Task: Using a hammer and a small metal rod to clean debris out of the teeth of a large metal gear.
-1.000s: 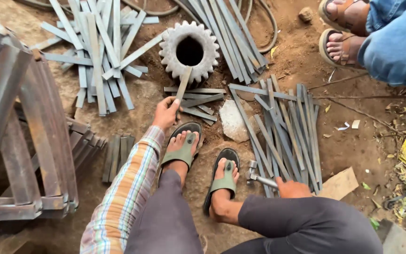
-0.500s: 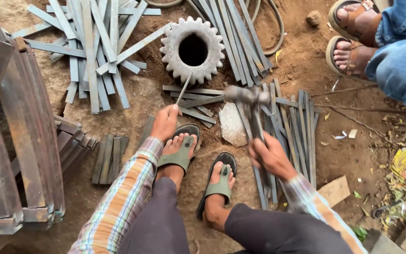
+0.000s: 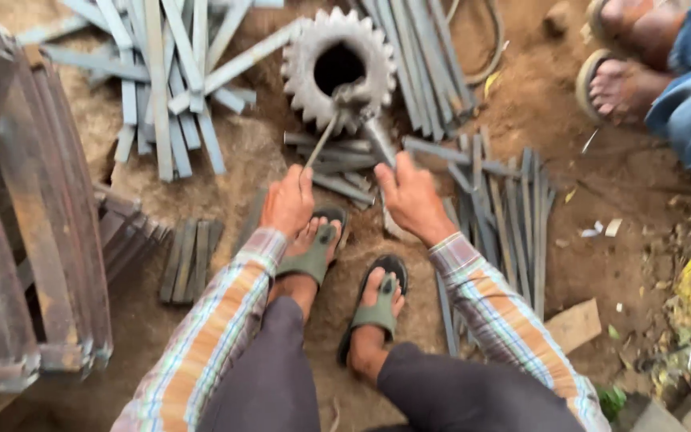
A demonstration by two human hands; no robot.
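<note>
Hammer (image 3: 355, 100), raised half a second ago, is now down on the thin metal strip (image 3: 321, 142) lying across the gear wheel (image 3: 337, 68); right hand (image 3: 413, 200) grips the handle, left hand (image 3: 288, 200) pinches the strip's near end.

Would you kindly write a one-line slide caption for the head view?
Left hand steadies a thin rod on a gear while the right hand brings a hammer onto it.
</note>
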